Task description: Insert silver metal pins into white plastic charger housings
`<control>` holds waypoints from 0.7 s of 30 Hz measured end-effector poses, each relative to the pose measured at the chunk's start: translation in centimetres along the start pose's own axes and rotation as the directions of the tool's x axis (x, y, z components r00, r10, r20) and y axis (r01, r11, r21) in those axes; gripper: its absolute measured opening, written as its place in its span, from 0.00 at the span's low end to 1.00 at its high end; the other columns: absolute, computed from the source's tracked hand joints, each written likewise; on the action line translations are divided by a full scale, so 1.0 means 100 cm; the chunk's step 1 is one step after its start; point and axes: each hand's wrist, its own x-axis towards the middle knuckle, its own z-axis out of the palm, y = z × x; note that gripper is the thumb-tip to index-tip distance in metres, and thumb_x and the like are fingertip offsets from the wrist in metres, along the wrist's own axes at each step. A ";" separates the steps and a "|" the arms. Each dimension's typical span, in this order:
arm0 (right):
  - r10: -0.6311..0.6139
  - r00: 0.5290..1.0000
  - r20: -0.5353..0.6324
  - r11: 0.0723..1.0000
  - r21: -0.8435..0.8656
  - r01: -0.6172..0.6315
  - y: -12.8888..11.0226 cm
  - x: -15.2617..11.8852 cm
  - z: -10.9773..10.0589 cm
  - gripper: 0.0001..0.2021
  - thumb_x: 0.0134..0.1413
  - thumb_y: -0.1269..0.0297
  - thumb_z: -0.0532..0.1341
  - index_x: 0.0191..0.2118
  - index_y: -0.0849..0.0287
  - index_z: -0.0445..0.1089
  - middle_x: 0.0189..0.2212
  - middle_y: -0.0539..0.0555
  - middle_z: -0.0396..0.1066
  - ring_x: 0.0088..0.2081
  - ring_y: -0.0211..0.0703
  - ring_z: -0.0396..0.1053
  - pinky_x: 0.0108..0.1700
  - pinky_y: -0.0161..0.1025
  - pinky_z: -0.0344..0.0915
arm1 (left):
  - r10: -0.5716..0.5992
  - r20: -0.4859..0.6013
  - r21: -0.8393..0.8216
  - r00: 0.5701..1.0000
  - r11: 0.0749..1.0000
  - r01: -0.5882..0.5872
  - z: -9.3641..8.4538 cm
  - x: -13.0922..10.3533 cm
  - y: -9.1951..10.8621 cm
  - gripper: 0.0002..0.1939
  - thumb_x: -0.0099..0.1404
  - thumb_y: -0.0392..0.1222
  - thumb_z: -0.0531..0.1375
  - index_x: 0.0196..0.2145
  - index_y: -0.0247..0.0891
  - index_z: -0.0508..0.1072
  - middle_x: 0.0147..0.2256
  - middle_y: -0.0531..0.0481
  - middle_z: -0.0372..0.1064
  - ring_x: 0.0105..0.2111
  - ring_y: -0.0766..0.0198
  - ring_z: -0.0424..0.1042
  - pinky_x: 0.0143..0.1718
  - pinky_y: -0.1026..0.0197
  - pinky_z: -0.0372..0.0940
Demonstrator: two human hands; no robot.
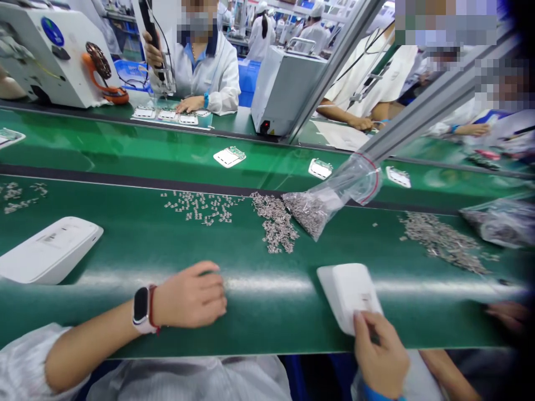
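Note:
My left hand (pixel 192 295) hovers over or rests on the green work surface, its fingers loosely curled and the thumb apart, with nothing visible in it. A watch and a red cord circle that wrist. At the right, my right hand (pixel 380 351) pinches the lower edge of a white plastic housing (pixel 351 289), which is tilted above the surface. Beyond my hands lie a dense heap of small metal parts (pixel 276 223) and a looser scatter of metal clips (pixel 204 207). A clear plastic bag (pixel 311 211) of such parts lies beside the heap.
Another white housing (pixel 52 248) lies at the left. More metal parts (pixel 443 239) and a second bag (pixel 501 223) are at the right. Circuit boards in white frames (pixel 229 156) lie on the green belt (pixel 167 147). A co-worker (pixel 200 67) sits opposite; another person's hand (pixel 510 314) is near right.

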 end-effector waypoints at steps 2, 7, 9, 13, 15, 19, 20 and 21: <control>-0.176 0.980 0.092 0.975 0.150 0.161 -0.027 -0.011 0.001 0.05 0.50 0.63 0.58 0.29 0.58 0.67 0.27 0.56 0.69 0.33 0.50 0.68 0.41 0.52 0.65 | 0.113 -0.017 -0.086 0.993 0.990 -0.114 0.009 0.007 0.019 0.08 0.62 0.34 0.54 0.27 0.35 0.70 0.25 0.52 0.69 0.30 0.67 0.68 0.46 0.58 0.61; -0.548 0.793 0.266 0.770 0.531 0.353 -0.114 -0.006 0.018 0.05 0.50 0.71 0.56 0.31 0.55 0.66 0.25 0.52 0.69 0.30 0.44 0.67 0.41 0.51 0.66 | 0.096 -0.020 -0.077 0.995 0.992 -0.097 0.021 0.015 0.043 0.07 0.62 0.35 0.53 0.29 0.36 0.70 0.32 0.49 0.71 0.34 0.65 0.68 0.45 0.58 0.61; -0.667 0.705 0.244 0.659 0.634 0.405 -0.140 0.013 0.032 0.06 0.50 0.71 0.56 0.34 0.56 0.67 0.27 0.53 0.69 0.31 0.43 0.67 0.40 0.48 0.66 | 0.008 0.031 -0.040 0.999 0.999 -0.006 0.022 0.014 0.040 0.07 0.62 0.37 0.53 0.32 0.34 0.69 0.32 0.48 0.71 0.35 0.63 0.68 0.45 0.56 0.60; -0.716 0.661 0.222 0.647 0.567 0.510 -0.164 0.082 0.081 0.05 0.54 0.71 0.55 0.34 0.58 0.68 0.31 0.55 0.70 0.35 0.43 0.66 0.39 0.43 0.65 | -0.140 0.161 0.005 0.977 0.990 0.141 0.023 0.006 0.026 0.12 0.62 0.45 0.54 0.36 0.34 0.68 0.32 0.47 0.71 0.38 0.58 0.68 0.44 0.52 0.59; -0.678 0.690 0.253 0.704 0.494 0.511 -0.167 0.122 0.115 0.05 0.55 0.70 0.55 0.34 0.59 0.68 0.32 0.55 0.70 0.37 0.44 0.65 0.41 0.44 0.64 | -0.167 0.175 0.019 0.970 0.986 0.166 0.023 0.001 0.019 0.12 0.62 0.46 0.54 0.37 0.34 0.67 0.32 0.47 0.71 0.39 0.57 0.68 0.45 0.51 0.57; -0.650 0.688 0.324 0.755 0.378 0.535 -0.176 0.175 0.174 0.05 0.52 0.70 0.56 0.33 0.60 0.69 0.36 0.57 0.69 0.41 0.46 0.64 0.45 0.45 0.63 | -0.193 0.166 0.035 0.967 0.981 0.190 0.021 -0.005 0.007 0.08 0.64 0.42 0.53 0.37 0.36 0.67 0.32 0.50 0.71 0.40 0.60 0.68 0.47 0.53 0.54; -0.646 0.678 0.350 0.762 0.348 0.547 -0.178 0.180 0.184 0.04 0.52 0.71 0.57 0.33 0.60 0.69 0.36 0.57 0.69 0.41 0.46 0.64 0.45 0.45 0.63 | -0.212 0.158 0.045 0.964 0.977 0.207 0.020 -0.006 0.005 0.07 0.64 0.41 0.53 0.37 0.37 0.67 0.32 0.51 0.71 0.40 0.61 0.67 0.48 0.53 0.54; -0.643 0.667 0.376 0.766 0.319 0.558 -0.181 0.184 0.191 0.04 0.51 0.71 0.57 0.32 0.60 0.70 0.37 0.57 0.68 0.41 0.47 0.64 0.45 0.45 0.63 | -0.232 0.147 0.055 0.962 0.973 0.226 0.019 -0.006 0.002 0.06 0.64 0.40 0.53 0.37 0.37 0.67 0.32 0.52 0.71 0.41 0.61 0.67 0.48 0.53 0.53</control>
